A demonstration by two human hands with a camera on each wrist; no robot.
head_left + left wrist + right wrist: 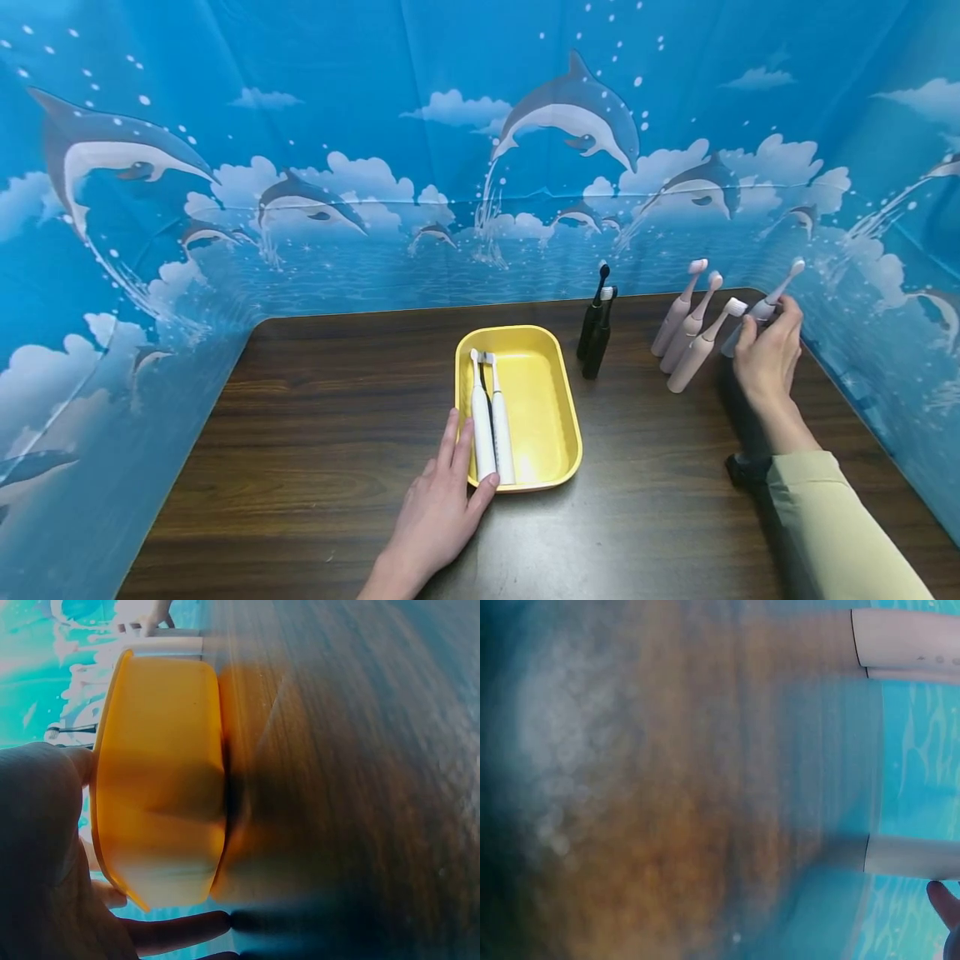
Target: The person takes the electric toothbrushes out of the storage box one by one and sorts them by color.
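My right hand (770,354) grips an upright lavender-grey electric toothbrush (763,310) by its handle, thumb on the near left side. In the right wrist view, a fingertip (939,894) meets the handle (911,857), whose base is at the tabletop. My left hand (438,504) rests at the near left corner of a yellow tray (567,417), fingers along its left side and thumb at the front rim. Two white electric toothbrushes (482,429) lie in the tray's left part, with a slim dark thing (487,392) partly hidden between them.
Three pale pink electric toothbrushes (691,357) stand just left of my right hand. Two black electric toothbrushes (597,342) stand between them and the tray. A dolphin-print cloth (420,167) rises behind the dark wooden table (315,433) and along both sides.
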